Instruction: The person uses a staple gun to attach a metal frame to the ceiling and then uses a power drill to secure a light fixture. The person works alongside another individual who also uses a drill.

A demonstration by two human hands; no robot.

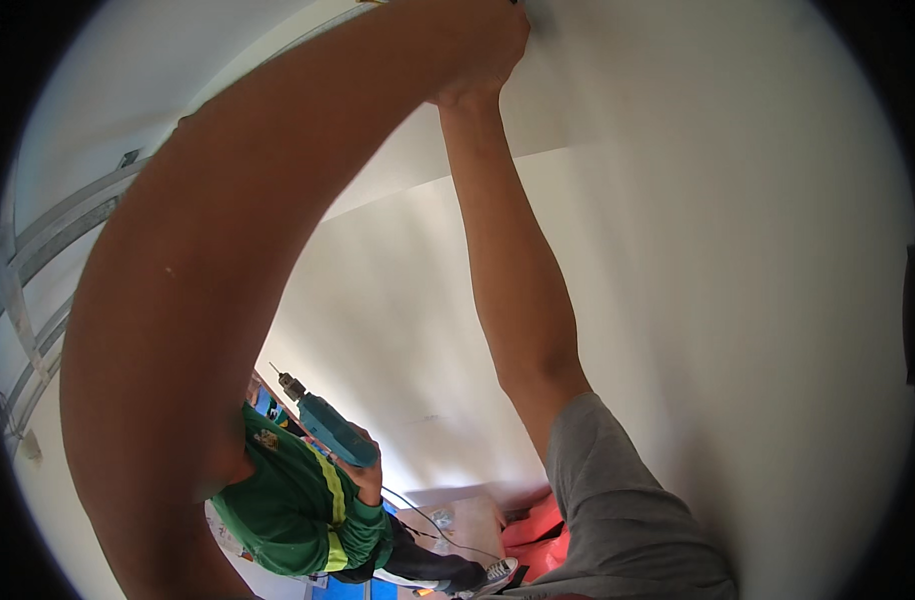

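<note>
Head view: two raised hands (500,55) meet at the upper edge, a co-worker below

Both hands overlap where the forearms converge, and whether their fingers are apart, together or clamped on something cannot be told (the picture's edge cuts them off). Right at the knuckles shows a dark sliver (516,2), too small to identify. Below the grip, to its left, the left forearm (193,230) curves across the foreground; straight below, the right forearm (518,270) runs down to a grey sleeve (618,490). Right of the grip spreads a pale wall (748,260). Farther off, below and left, a co-worker in a green top (288,510) holds a teal drill (328,425), bit upward. Well left of the grip stands a metal frame (68,225).
</note>
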